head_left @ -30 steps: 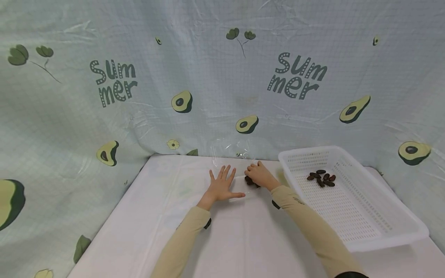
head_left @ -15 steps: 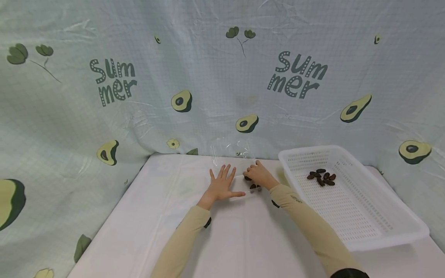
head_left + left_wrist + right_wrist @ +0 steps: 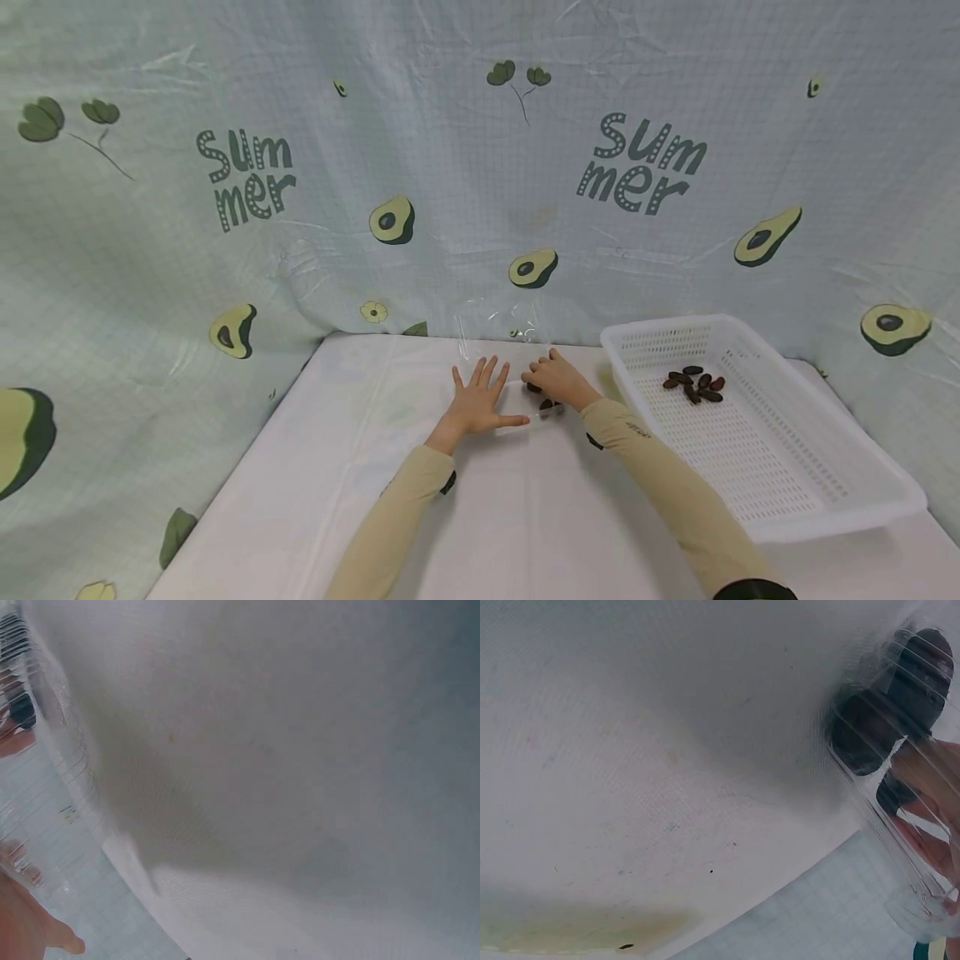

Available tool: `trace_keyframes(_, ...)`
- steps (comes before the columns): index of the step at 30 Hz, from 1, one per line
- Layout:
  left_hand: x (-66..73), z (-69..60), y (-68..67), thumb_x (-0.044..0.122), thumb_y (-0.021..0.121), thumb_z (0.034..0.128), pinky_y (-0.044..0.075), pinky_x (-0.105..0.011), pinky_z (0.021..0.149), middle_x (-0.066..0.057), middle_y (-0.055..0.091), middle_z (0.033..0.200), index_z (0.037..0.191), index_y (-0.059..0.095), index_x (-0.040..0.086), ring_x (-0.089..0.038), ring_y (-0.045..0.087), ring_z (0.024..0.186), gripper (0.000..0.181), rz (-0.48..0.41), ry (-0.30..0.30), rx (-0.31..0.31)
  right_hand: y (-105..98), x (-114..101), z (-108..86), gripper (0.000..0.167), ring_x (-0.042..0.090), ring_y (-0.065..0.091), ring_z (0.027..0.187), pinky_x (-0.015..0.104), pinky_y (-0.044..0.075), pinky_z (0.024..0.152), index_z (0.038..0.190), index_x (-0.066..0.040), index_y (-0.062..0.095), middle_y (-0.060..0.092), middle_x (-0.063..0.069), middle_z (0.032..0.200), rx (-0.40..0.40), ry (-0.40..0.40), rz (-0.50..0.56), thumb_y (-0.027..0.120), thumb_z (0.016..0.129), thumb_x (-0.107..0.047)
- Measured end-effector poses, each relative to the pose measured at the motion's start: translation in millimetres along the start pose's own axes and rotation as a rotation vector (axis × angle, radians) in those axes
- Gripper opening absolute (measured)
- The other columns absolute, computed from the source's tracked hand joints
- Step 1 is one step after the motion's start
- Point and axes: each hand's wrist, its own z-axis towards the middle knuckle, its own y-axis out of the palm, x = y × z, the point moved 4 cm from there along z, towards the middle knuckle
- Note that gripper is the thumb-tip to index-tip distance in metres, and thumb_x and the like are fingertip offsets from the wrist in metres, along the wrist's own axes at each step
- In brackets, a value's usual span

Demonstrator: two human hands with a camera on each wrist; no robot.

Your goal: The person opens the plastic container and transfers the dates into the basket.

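Observation:
A clear plastic clamshell box (image 3: 501, 350) lies at the far side of the table, its see-through lid standing up behind the hands. My left hand (image 3: 474, 408) is spread at the left of the box, fingers straight, thumb pointing right along its near edge. On the box's right side, my right hand (image 3: 561, 380) reaches in with bent fingers. Dark oval fruits (image 3: 546, 405) show under and beside it. Through the clear wall in the right wrist view, two dark fruits (image 3: 862, 735) lie near the end, and another dark fruit (image 3: 889, 793) appears between finger and thumb.
A white perforated plastic basket (image 3: 780, 467) stands on the right of the white table (image 3: 375, 500), with several dark oval fruits (image 3: 692, 385) near its back. A curtain (image 3: 465, 150) with avocado prints hangs close behind the table's far edge.
The right hand has shifted slightly left and away over the box. Dark fruits bunched under its fingers have spread apart, some now resting near the box's front. The left hand has stayed put.

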Motion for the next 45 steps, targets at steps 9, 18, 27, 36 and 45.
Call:
trace_keyframes(9,0.7,0.3,-3.0,0.071,0.048,0.0728,0.005,-0.070,0.097,-0.009,0.007,0.151,0.144,0.009,0.016,-0.030,0.003,0.139,0.098,0.018,-0.002,-0.003,-7.8,8.0,-6.5,0.025,0.022,0.056,0.072,0.038,0.045,0.073,0.096,-0.018,0.057,0.057,0.003,0.080,0.180,-0.103,-0.018,0.071,0.074,-0.015)
trace_keyframes(18,0.7,0.9,-3.1,0.072,0.048,0.0722,0.003,-0.070,0.098,-0.010,0.006,0.151,0.144,0.008,0.015,-0.030,0.002,0.139,0.100,0.016,-0.013,-0.016,-49.9,13.5,-23.3,0.025,0.023,0.058,0.074,0.041,0.046,0.074,0.099,-0.020,0.057,0.060,0.004,0.085,0.202,-0.130,-0.110,0.067,0.077,-0.014)
trace_keyframes(27,-0.4,1.7,-4.8,0.072,0.048,0.0722,0.003,-0.069,0.098,-0.010,0.007,0.151,0.144,0.007,0.015,-0.031,0.003,0.139,0.100,0.022,-0.017,-0.017,-83.7,25.9,-46.9,0.022,0.019,0.046,0.062,0.035,0.036,0.063,0.093,-0.019,0.057,0.055,0.002,0.076,0.367,-0.161,-0.129,0.067,0.076,-0.009)
trace_keyframes(36,1.7,0.6,-2.1,0.071,0.048,0.0724,0.002,-0.069,0.098,-0.011,0.008,0.151,0.144,0.008,0.014,-0.031,0.003,0.139,0.100,0.007,-0.010,-0.022,-102.3,37.3,-83.6,0.021,0.018,0.041,0.061,0.035,0.036,0.061,0.093,-0.018,0.054,0.050,0.002,0.075,0.367,-0.138,-0.123,0.064,0.078,-0.008)
trace_keyframes(45,2.5,-1.2,-1.9,0.069,0.050,0.0734,0.002,-0.070,0.097,-0.012,0.007,0.150,0.144,0.008,0.013,-0.033,0.005,0.138,0.099,0.002,0.003,-0.016,-100.0,69.1,-128.9,0.033,0.018,0.034,0.061,0.031,0.027,0.055,0.093,-0.016,0.051,0.045,0.004,0.075,0.352,-0.073,-0.069,0.070,0.069,-0.004)
